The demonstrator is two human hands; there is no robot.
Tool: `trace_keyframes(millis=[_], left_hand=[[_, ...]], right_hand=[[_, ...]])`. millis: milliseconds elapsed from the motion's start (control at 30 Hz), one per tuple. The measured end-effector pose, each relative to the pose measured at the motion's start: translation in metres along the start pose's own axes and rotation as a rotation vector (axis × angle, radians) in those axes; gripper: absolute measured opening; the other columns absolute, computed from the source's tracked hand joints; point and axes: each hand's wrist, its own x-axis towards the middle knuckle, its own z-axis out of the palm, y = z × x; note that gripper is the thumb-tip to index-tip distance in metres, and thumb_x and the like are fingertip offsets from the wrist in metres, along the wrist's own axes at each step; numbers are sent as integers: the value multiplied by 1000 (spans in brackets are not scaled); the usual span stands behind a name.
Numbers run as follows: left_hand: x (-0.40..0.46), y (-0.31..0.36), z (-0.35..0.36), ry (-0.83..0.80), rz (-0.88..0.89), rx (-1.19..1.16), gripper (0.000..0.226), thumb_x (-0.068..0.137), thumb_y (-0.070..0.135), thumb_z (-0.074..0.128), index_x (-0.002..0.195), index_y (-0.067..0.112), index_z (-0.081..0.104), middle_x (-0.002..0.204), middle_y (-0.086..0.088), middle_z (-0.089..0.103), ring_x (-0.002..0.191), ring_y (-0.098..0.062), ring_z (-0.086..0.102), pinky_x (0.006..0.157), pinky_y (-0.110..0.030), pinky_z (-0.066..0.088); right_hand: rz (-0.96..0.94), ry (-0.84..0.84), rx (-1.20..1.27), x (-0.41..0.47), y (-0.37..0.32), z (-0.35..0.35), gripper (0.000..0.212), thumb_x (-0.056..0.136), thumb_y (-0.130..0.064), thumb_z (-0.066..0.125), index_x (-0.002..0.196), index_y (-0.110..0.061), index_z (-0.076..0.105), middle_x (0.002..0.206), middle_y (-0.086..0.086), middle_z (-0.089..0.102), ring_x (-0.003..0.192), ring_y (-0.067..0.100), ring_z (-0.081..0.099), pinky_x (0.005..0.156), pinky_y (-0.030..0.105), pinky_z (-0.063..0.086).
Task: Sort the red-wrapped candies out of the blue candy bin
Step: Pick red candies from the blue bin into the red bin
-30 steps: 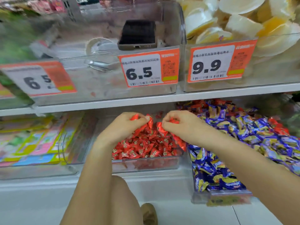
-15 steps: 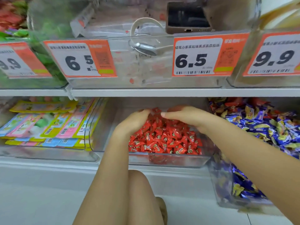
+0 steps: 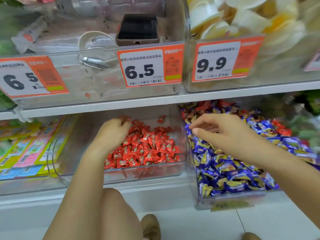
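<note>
A clear bin (image 3: 138, 172) on the lower shelf holds a heap of red-wrapped candies (image 3: 147, 149). To its right, a pulled-out clear bin (image 3: 225, 201) is full of blue and yellow wrapped candies (image 3: 230, 172), with some red-wrapped candies (image 3: 281, 128) mixed in near its back. My left hand (image 3: 110, 134) rests curled over the back left of the red heap; what its fingers hold is hidden. My right hand (image 3: 220, 131) hovers over the blue bin's left side, fingers apart and nothing in them.
The upper shelf carries clear bins with orange price tags 6.5 (image 3: 149, 66) and 9.9 (image 3: 225, 59). A phone (image 3: 137, 30) and a strap lie in the middle upper bin. Flat colourful packets (image 3: 26, 146) fill the lower left bin. My knee (image 3: 110, 213) is below.
My right hand has left the red bin and moved right over the blue candies, opening its fingers. The left hand stays on the red heap. The camera view swung right.
</note>
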Motion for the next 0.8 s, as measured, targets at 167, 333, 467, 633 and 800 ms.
trace_keyframes(millis=[167, 333, 467, 633, 800], left_hand=[[-26, 68, 28, 97, 361, 16, 33, 100, 32, 44, 119, 16, 65, 114, -5, 68, 106, -23, 59, 79, -22, 34], [-17, 123, 76, 76, 545, 83, 48, 91, 34, 34, 128, 15, 59, 122, -10, 63, 115, -28, 54, 96, -34, 40], [-11, 134, 107, 144, 345, -166, 36, 95, 10, 42, 129, 8, 53, 125, -12, 58, 118, -28, 50, 91, -28, 34], [-8, 135, 105, 170, 183, -502, 28, 94, 15, 46, 119, 13, 60, 113, 1, 63, 109, -14, 56, 90, -23, 39], [-14, 132, 105, 161, 314, -275, 26, 97, 20, 49, 121, 18, 60, 107, 6, 62, 100, -8, 53, 82, -19, 36]], right_hand=[[77, 114, -162, -37, 54, -30, 17, 91, -30, 57, 104, -29, 69, 101, -18, 65, 89, 2, 59, 78, 25, 44], [27, -8, -440, -29, 81, -31, 48, 92, -49, 48, 138, -38, 42, 148, -9, 37, 136, 14, 29, 108, 30, 27], [-127, -11, -573, 12, 76, -10, 76, 83, -67, 47, 148, -38, 20, 155, 0, 23, 144, 23, 15, 117, 41, 14], [-137, -169, -687, 50, 75, 16, 96, 72, -75, 53, 148, -27, 18, 147, 8, 33, 135, 29, 30, 113, 48, 21], [-66, -98, -708, 38, 100, -10, 73, 76, -67, 53, 137, -32, 36, 128, 5, 50, 115, 30, 50, 90, 37, 41]])
